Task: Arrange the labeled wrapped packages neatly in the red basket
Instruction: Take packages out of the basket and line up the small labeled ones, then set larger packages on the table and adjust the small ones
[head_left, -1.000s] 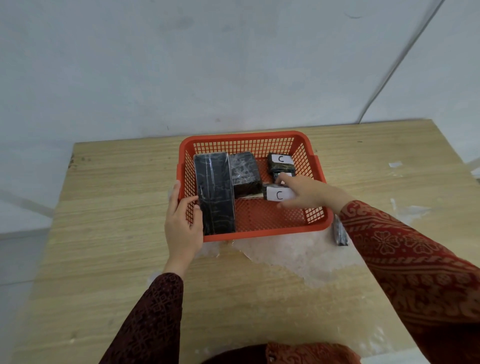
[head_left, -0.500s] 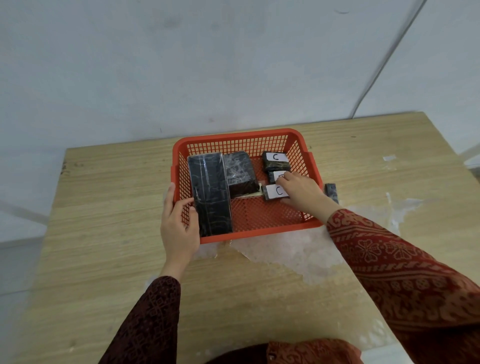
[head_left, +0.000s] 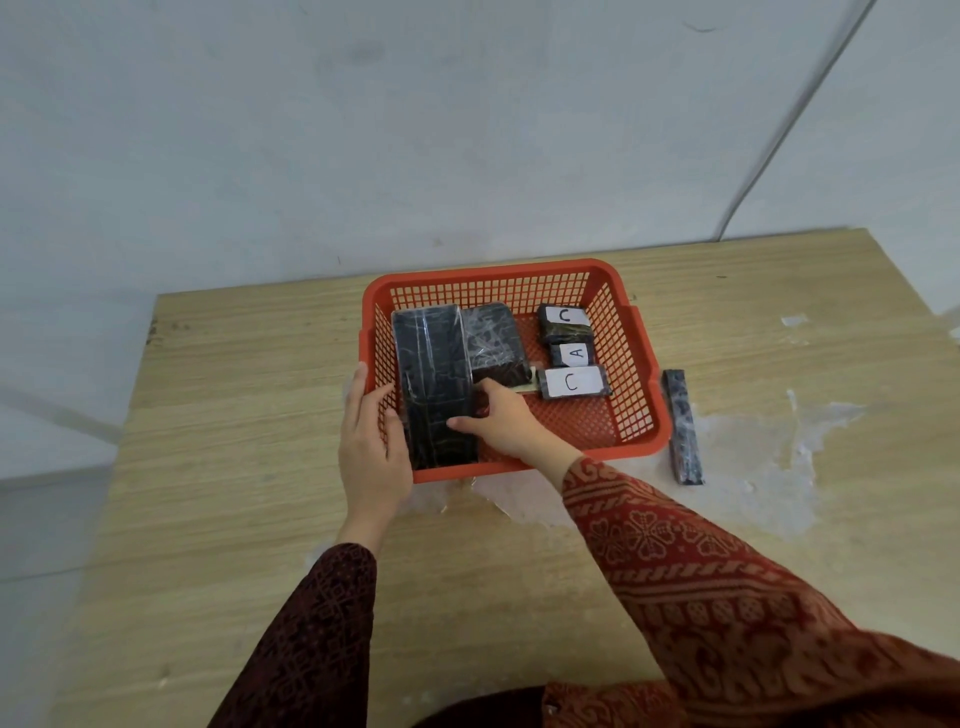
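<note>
head view: red basket (head_left: 631, 343) sits on the bench (head_left: 234, 415), straight ahead of both hands. left hand (head_left: 371, 447) lies flat and spread against the basket's near-left wall, fingers up along the mesh, bracing it, pinching nothing. right hand (head_left: 501, 421) is inside the basket just right of the left one, thumb and fingers spread and pressing on the right edge of the long black package (head_left: 434, 384); reads as a push or nudge, not a closed pinch

the long package stands between the two hands, hard against the basket's left wall. a shorter wrapped package (head_left: 493, 343) lies just beyond the right fingertips, touching the long one. further right of the right hand: three small labelled packs in a column, far C pack (head_left: 563, 322), A pack (head_left: 574, 354), near C pack (head_left: 574, 383). one slim wrapped bar (head_left: 683, 426) is on the bench outside the basket, well to the right of the right hand

handling, my judgement: the long package looks rigid and boxy, probably moderate weight. film wrap is glossy, so likely slippery; take it across the two long side faces, not by the top. the film creases, so loose wrap may snag the mesh. small packs look light, pinch by the short ends, labels up
</note>
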